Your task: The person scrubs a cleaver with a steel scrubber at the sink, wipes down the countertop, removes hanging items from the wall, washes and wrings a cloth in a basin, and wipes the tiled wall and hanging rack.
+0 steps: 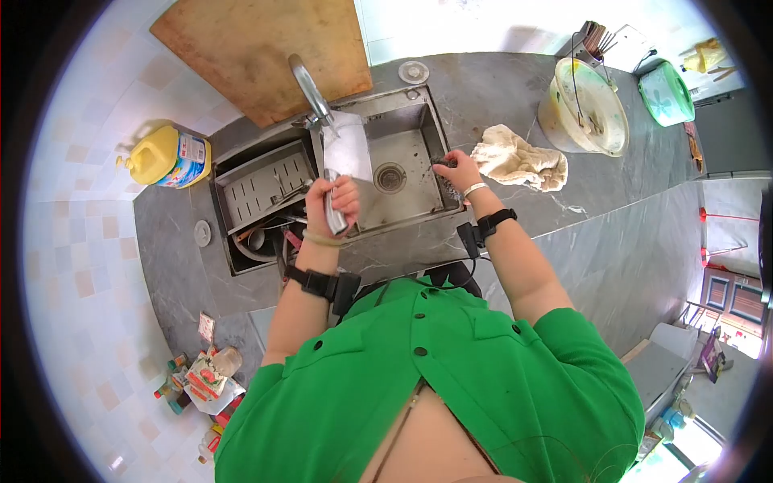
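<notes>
View: head, with the drain [390, 179] as the middle of the clock.
Cleaver: its wide blade [352, 149] is under the tap [312, 90], over the sink's [409, 219] side near 10 o'clock.
Left hand [334, 205]: at 8 o'clock, fingers curled tight around the cleaver's handle.
Right hand [459, 173]: at 3 o'clock, fingers pinching a dark, wiry scrubber [451, 190] at the sink's edge.
How far along: the cleaver is held up and the scrubber is in hand, but they are apart. I cannot tell if the blade is clean, or how much is done or left.
Cloth [522, 158]: crumpled on the surface [499, 88] at 3 o'clock.
Bucket [555, 121]: at 2 o'clock, past the cloth.
Yellow jug [161, 157]: at 9 o'clock.
</notes>
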A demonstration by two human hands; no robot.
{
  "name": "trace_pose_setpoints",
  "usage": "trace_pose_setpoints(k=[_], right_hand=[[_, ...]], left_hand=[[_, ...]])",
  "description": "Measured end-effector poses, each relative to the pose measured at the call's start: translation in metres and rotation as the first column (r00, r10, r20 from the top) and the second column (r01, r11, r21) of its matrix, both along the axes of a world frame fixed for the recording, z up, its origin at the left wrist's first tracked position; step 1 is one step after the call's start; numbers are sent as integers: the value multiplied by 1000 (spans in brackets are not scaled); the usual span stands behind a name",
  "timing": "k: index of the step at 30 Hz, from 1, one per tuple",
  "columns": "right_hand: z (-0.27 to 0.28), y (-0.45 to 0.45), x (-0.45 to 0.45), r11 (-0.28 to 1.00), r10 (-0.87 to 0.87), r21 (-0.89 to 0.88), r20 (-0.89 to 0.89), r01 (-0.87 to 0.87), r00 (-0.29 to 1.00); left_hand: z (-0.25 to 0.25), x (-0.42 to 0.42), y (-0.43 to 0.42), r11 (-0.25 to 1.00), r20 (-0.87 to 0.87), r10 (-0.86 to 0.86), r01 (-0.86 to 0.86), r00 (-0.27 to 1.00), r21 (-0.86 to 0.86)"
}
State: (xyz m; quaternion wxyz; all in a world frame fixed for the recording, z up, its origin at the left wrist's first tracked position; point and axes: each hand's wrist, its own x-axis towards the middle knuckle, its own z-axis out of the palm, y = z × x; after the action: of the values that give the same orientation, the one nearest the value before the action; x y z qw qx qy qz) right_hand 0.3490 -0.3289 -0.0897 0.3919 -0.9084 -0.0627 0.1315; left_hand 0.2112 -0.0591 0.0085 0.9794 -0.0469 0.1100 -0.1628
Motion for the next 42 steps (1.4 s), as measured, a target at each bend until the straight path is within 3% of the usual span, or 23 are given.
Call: trace_pose_setpoints(k=[7,14,18,21,22,23,24,25,27,30,31,33,36,41,42], right_hand=[[-7,-2,64,978,-188,-93,15,189,982],[-28,15,126,964,-121,-220,137,150,983],[-17,16,158,873,-207,-397,224,283,952],[36,66,148,676,-126,-709,157,201,980],[43,89,144,758,73,-651,140,36,987],[48,106,142,796,272,-589,137,-142,952],[7,121,159,874,469,-273,261,-401,844],[20,150,143,831,550,-117,326,-544,769],[29,206,131,570,820,-215,209,-793,533],[47,248,112,461,883,-146,-22,-876,468],[28,263,117,330,941,-248,160,-911,298],[-29,289,137,120,896,-504,425,-856,-125],[32,296,108,-10,929,-671,268,-742,-255],[5,322,123,-118,843,-804,229,-583,-487],[9,322,123,-155,875,-769,184,-620,-448]], left_hand=[[13,-37,6,987,-89,-32,46,995,152],[20,-46,9,953,-109,-40,71,993,294],[22,-50,11,958,-149,-24,65,989,278],[16,-53,13,946,-154,-36,84,987,314],[15,-54,12,943,-171,-39,93,984,320],[15,-55,11,935,-182,-31,93,983,342],[14,-56,10,941,-186,-27,87,982,326],[10,-58,9,948,-191,-22,81,981,308],[7,-64,8,953,-217,-14,79,976,294],[11,-75,7,949,-220,-2,71,975,309],[13,-79,7,945,-242,8,71,970,318],[13,-89,5,936,-246,32,57,969,348],[12,-95,11,931,-243,43,49,969,360],[14,-106,19,918,-285,79,41,955,394],[13,-108,19,914,-291,92,36,952,404]])
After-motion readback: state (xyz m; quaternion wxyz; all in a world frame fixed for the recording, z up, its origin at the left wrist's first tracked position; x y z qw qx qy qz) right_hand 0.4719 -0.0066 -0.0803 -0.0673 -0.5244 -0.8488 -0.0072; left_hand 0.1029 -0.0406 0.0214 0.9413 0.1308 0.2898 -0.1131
